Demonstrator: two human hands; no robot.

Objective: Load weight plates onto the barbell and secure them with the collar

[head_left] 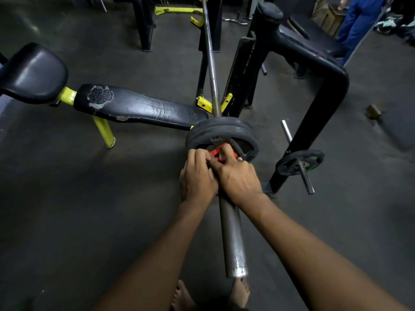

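plates [221, 131] already seated on the barbell [231, 239] sleeve, hard against the rack hook. red collar [221, 152] on the sleeve just outside the plates. left hand [196, 176] and right hand [238, 176] both closed around it. locking looks unfinished; that is what remains.

Dim, bluish indoor light. A paler patch lies on the floor [134, 167] mid-frame. Corners darken and lines bow outward.

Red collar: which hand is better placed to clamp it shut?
Probably right. The right hand has fingers on the red collar against the plates; the left hand sits beside it.
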